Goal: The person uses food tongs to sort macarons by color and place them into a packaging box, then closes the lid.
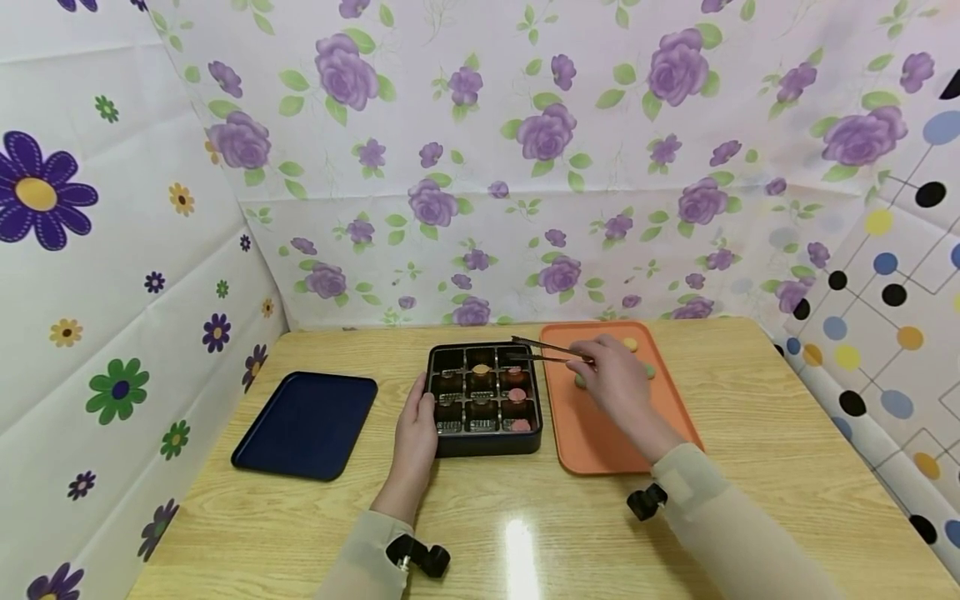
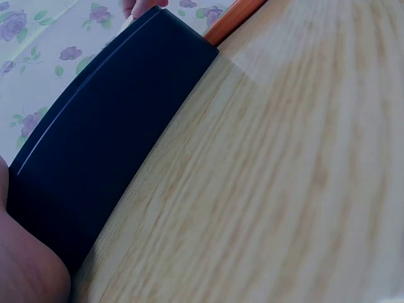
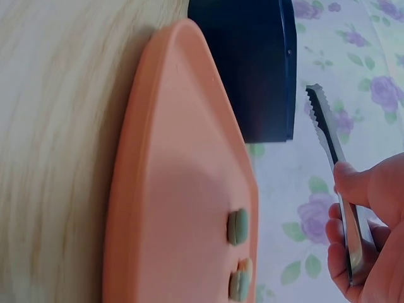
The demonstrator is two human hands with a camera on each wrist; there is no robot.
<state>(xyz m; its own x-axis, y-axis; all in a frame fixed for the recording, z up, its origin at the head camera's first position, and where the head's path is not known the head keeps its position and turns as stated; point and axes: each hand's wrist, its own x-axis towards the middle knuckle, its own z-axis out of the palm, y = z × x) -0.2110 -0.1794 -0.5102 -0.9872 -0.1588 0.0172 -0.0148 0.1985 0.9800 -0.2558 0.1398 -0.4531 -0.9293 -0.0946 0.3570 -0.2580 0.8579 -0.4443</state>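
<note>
head view: right hand (image 1: pixel 617 377) grasps tongs (image 3: pixel 328 129), tips parted, over the sectioned box (image 1: pixel 487 446); left hand (image 1: pixel 416 429) rests along it, unclenched. likely mid-filling; next probably calls for macarons (image 3: pixel 238 227) on the orange tray (image 1: pixel 600 446).

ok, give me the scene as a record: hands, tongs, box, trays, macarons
left hand: against the box's left side
right hand: holds tongs
tongs: tips apart over the box's far-right part, nothing visible between them
box: black, three-by-three compartments, between the trays
box contents: pink macarons in right column, orange macaron in middle column
orange tray: right of box; holds green macarons, yellow macaron
navy tray: left of box
</note>
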